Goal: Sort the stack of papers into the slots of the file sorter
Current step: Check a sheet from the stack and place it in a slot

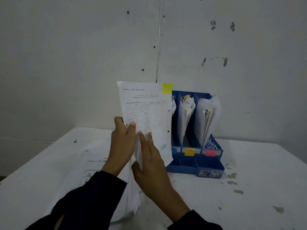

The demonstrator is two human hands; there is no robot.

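- My left hand [123, 138] pinches the white printed sheet of paper with a table on it [146, 117] by its lower left edge, thumb on the front and the other fingers behind, and holds it upright above the table
- A small yellow sticky tab [167, 88] sits at that sheet's top right corner
- My right hand [150, 161] is open, fingers straight and together, lying flat against the lower part of the sheet; it grips nothing
- The blue plastic file sorter with upright slots [209, 161] stands just right of the sheet on the white table [257, 188]; the two slots I can see fully already hold papers, and the sheet hides the leftmost one
- An orange-yellow label [189, 151] and a pink label [210, 153] mark the front rail
- The remaining stack of white papers [93, 160] lies on the table beneath my arms
- I judge the step as reading this sheet's tab to choose a slot; sorting is well under way
- Next I need to match yellow to a label, carry the sheet right and lower it edge-first into that slot
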